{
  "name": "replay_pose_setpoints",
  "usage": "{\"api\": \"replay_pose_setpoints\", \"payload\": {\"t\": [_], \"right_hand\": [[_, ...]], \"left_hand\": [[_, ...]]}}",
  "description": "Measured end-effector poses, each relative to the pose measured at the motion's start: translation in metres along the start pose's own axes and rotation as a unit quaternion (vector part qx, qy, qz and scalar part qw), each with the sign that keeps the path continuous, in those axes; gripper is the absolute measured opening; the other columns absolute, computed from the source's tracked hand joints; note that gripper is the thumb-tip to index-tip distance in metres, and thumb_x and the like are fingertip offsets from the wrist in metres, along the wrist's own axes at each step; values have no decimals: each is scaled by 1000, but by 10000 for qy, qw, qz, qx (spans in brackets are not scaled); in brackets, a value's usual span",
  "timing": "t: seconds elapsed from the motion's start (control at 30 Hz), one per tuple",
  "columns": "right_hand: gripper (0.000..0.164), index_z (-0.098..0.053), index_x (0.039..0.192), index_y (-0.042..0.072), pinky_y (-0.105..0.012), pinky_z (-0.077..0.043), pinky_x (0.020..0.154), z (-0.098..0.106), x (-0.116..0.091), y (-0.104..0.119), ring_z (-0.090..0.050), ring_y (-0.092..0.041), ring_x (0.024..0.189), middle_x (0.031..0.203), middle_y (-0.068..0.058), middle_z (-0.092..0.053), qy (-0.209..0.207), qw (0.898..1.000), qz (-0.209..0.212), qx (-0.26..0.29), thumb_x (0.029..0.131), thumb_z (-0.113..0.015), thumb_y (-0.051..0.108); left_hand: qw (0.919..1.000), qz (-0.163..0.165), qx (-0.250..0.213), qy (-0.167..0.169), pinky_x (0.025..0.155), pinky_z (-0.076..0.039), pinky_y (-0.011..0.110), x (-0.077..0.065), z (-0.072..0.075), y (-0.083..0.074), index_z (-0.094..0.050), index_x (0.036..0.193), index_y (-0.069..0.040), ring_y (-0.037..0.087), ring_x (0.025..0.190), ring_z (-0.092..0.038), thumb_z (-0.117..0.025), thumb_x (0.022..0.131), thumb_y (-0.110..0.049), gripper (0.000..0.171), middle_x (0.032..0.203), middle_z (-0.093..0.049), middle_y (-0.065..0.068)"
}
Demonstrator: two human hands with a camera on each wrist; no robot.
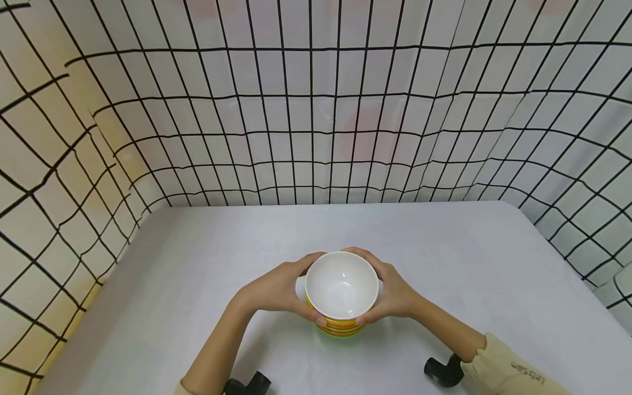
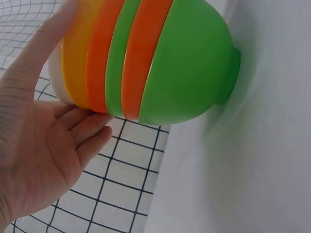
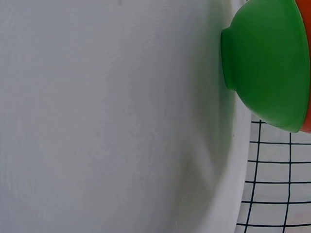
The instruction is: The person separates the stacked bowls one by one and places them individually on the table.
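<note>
A stack of nested bowls stands upright on the white table, near its middle. On top is a white bowl (image 1: 342, 285), its inside facing up. Below it, the left wrist view shows a yellow bowl (image 2: 77, 58), then orange and green ones, down to a green bowl (image 2: 189, 68) at the bottom. My left hand (image 1: 278, 288) grips the upper stack from the left, thumb in front and fingers behind. From the right, my right hand (image 1: 397, 291) holds it the same way. The right wrist view catches only the lower green bowl (image 3: 269, 63), not the hand.
The white-covered table (image 1: 197, 247) reaches out on every side of the stack. White walls with a black grid (image 1: 323, 118) rise behind it and at both sides. Black pipe-like pieces (image 1: 444, 372) sit by both forearms, low in the head view.
</note>
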State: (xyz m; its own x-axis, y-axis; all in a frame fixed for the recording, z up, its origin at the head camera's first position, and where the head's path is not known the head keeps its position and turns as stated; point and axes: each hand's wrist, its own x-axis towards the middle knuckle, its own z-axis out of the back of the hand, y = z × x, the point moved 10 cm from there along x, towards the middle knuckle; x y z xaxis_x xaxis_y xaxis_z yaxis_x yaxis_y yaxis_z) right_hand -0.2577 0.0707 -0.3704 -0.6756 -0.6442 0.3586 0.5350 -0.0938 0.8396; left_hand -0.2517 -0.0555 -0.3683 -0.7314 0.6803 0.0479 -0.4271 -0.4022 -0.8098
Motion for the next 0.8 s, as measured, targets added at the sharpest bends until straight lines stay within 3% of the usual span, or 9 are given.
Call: {"api": "replay_pose_setpoints", "payload": {"t": [0.47, 0.8], "right_hand": [[108, -31, 141, 11, -33, -48, 91, 5, -2, 6, -51, -19, 113, 131, -9, -47, -344, 9993, 92, 115, 51, -91, 20], [108, -30, 141, 11, -35, -49, 90, 14, 1, 19, -49, -20, 114, 134, -10, -44, -303, 9992, 25, 274, 51, -90, 12]], "left_hand": [[9998, 98, -161, 0, 106, -33, 38, -4, 1, 2, -39, 132, -34, 5, 125, -42, -86, 55, -45, 90, 125, -51, -22], [9998, 51, -197, -8, 107, -31, 38, -1, 0, 1, -42, 129, -32, 3, 126, -40, -87, 56, -43, 87, 125, -51, -21]]}}
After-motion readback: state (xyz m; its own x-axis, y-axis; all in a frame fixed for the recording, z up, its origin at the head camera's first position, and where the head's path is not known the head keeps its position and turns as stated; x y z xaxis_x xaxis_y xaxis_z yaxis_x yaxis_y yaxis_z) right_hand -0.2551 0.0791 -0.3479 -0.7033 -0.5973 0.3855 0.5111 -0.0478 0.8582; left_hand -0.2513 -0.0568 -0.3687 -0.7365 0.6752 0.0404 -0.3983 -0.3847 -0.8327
